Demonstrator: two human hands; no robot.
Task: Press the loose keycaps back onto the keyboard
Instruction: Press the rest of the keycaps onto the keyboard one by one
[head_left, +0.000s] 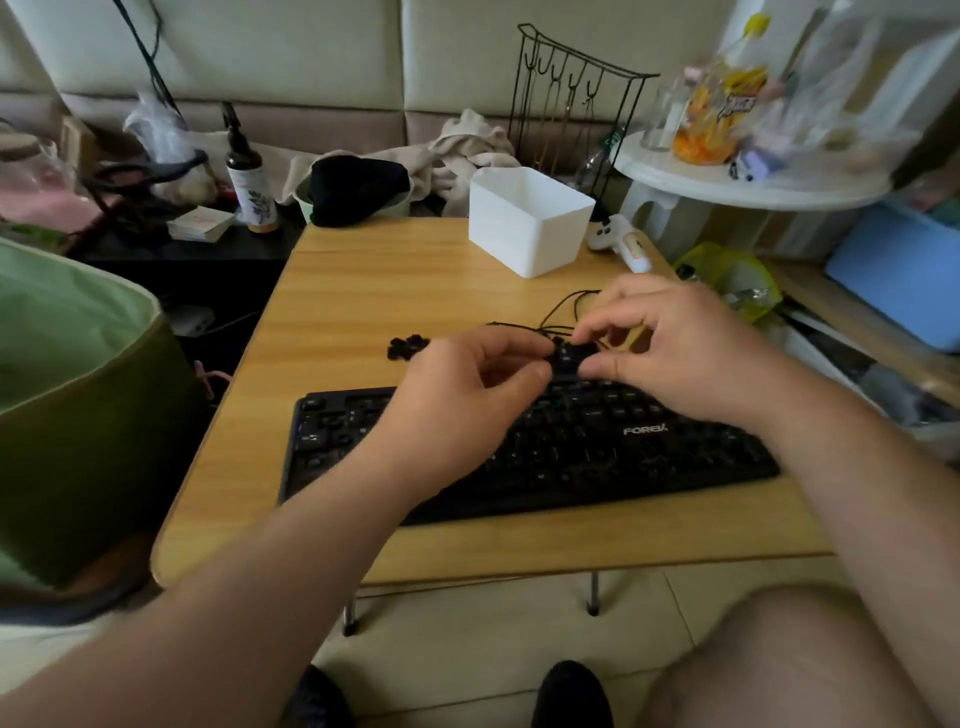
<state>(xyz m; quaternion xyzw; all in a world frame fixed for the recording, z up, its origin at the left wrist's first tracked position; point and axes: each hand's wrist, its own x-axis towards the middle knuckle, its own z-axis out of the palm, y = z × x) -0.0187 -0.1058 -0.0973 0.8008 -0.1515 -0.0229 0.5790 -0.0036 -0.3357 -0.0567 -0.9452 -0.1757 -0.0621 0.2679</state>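
A green bag (78, 395) is sitting at the far left, beside the low wooden table (363, 291); beyond it, a dark bottle (248, 176) is standing upright next to a black cap (358, 189). On the table, a black keyboard (623, 457) is lying along the near edge, its left end showing gaps among the keys; a small cluster of loose keycaps (408, 347) is lying on the wood just beyond the keyboard's far left side. The left hand (462, 405) is hovering over the middle of the keyboard, its fingers curling in and its thumb and forefinger pinching one side of a black keycap (569, 358); the keycap is being held in the air just past the keyboard's far edge, between both hands. The right hand (675, 353) is meeting it from the other side, thumb and forefinger pinching the same keycap, the other fingers bending loosely above. A thin black cable (561, 306) is trailing across the wood behind the hands; a white box (530, 228) is standing at the far side of the table; to the right, a white shelf (753, 182) is holding blurred packets.
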